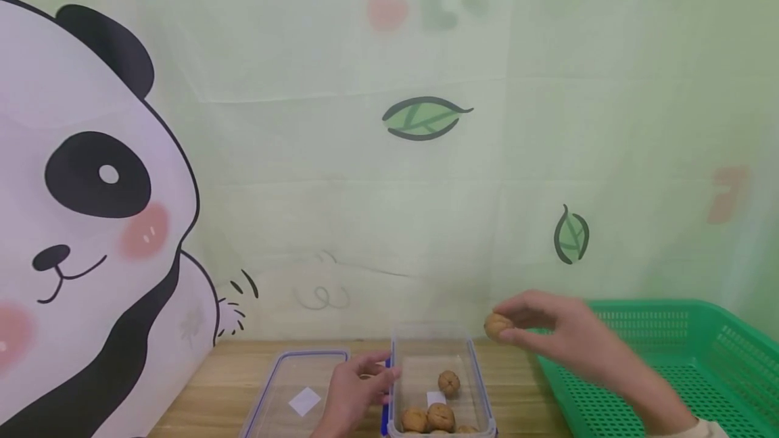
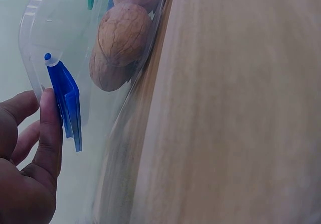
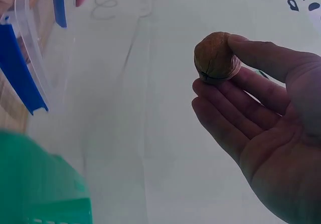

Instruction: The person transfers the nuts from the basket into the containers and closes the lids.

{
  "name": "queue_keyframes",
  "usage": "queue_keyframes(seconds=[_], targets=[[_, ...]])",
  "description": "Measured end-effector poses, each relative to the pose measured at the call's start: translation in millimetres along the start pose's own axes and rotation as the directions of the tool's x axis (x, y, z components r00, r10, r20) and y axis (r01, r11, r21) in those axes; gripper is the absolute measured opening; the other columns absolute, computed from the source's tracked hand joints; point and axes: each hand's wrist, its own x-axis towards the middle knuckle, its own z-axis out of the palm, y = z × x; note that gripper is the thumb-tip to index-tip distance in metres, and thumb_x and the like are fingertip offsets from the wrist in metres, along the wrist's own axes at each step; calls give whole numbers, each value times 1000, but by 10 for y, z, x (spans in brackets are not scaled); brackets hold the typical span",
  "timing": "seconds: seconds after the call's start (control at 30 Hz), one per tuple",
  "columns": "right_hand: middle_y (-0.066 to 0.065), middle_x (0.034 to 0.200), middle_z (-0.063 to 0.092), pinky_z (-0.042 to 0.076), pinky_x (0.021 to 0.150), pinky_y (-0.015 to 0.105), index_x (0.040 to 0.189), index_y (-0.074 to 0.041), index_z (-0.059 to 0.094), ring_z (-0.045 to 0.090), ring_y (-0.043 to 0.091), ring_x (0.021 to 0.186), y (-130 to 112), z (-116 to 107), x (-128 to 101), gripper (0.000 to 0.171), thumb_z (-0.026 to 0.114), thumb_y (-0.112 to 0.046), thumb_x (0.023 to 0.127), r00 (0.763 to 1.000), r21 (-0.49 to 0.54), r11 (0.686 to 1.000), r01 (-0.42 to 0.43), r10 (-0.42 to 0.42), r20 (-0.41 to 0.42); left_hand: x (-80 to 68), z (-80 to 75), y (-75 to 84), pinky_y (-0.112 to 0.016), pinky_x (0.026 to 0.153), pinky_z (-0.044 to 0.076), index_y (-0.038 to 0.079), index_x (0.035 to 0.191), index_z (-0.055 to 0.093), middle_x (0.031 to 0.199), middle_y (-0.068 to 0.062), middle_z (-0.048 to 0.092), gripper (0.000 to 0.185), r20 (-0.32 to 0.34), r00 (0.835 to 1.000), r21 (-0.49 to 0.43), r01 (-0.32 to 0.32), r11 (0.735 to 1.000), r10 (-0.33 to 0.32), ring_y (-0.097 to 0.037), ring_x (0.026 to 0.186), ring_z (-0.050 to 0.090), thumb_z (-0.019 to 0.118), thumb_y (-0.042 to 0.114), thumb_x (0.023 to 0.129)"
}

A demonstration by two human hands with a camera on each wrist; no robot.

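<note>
head view: a clear box (image 1: 439, 350) stands open on a wooden table (image 1: 201, 391), four walnuts on its floor, one (image 1: 448, 382) apart from three at the near end (image 1: 429, 418).
left hand, head view: the left hand (image 1: 356, 394) rests against the box's left wall, fingers curled on the rim.
right hand, head view: the right hand (image 1: 556, 333) pinches a walnut (image 1: 498, 325) in the air, just right of the box and above the table.
lid: a clear lid (image 1: 295, 391) lies flat left of the box, a white label on it.
basket: a green basket (image 1: 669, 363) sits at the right, under the right forearm.
left wrist view: fingers (image 2: 47, 133) touch the box's wall beside a blue latch (image 2: 67, 106); walnuts (image 2: 120, 38) press against the clear wall inside.
right wrist view: thumb and fingertips hold the walnut (image 3: 216, 58); the palm lies open below it, the box (image 3: 30, 48) at upper left, the basket's corner (image 3: 42, 189) at lower left.
</note>
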Motion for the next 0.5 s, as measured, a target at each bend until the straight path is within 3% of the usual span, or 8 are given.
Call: queue_keyframes(seconds=[0.37, 0.5], targets=[[-12, 118, 73, 62, 90, 33, 122, -21, 76, 71, 16, 109, 0, 291, -1, 31, 76, -42, 99, 998, 30, 999, 38, -39, 50, -14, 14, 29, -35, 72, 68, -8, 132, 68, 99, -12, 70, 46, -1, 1000, 8, 13, 1000, -13, -20, 79, 72, 83, 14, 95], [-10, 118, 73, 64, 91, 40, 121, -21, 77, 72, 20, 109, 28, 384, 9, 30, 76, -42, 99, 996, 38, 999, 26, -29, 79, -17, 16, 28, -34, 72, 68, -7, 132, 68, 98, -11, 70, 45, -2, 1000, 9, 14, 1000, -14, -19, 79, 72, 82, 14, 95]])
